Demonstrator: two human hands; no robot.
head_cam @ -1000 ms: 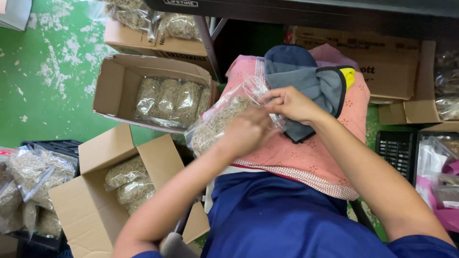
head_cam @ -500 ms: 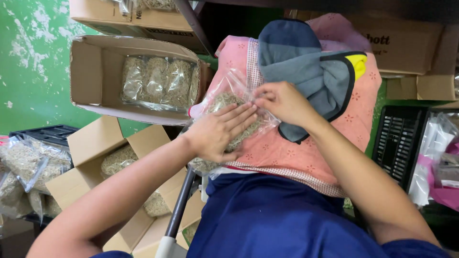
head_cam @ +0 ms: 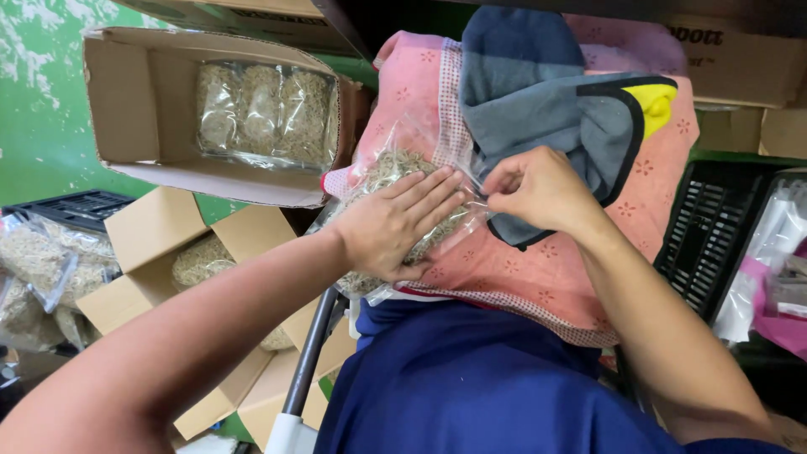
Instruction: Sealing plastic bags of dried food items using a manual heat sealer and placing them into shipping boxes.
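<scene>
Item: clear plastic bag point(head_cam: 395, 181) of pale dried strands, lying on the pink cloth point(head_cam: 521, 269) across my lap, its open edge toward my right. My left hand point(head_cam: 395, 223) lies flat on the bag, fingers straight and close together, holding nothing, only pressing the contents down. My right hand point(head_cam: 538, 189) is closed to a pinch, thumb against fingertips, on the bag's edge just beside the left fingertips; I cannot tell how much film is caught between them. Method, as I judge it: keep the left palm's pressure even so air leaves toward the mouth, keep strands clear of the edge, and run the pinch along the edge without letting the film wrinkle. Adjacent: grey-blue cloth point(head_cam: 546, 109) over the pink one; open cardboard box point(head_cam: 210, 118) holding filled bags on the left; a lower box point(head_cam: 181, 277) with another bag; black crate point(head_cam: 714, 235) on the right.
</scene>
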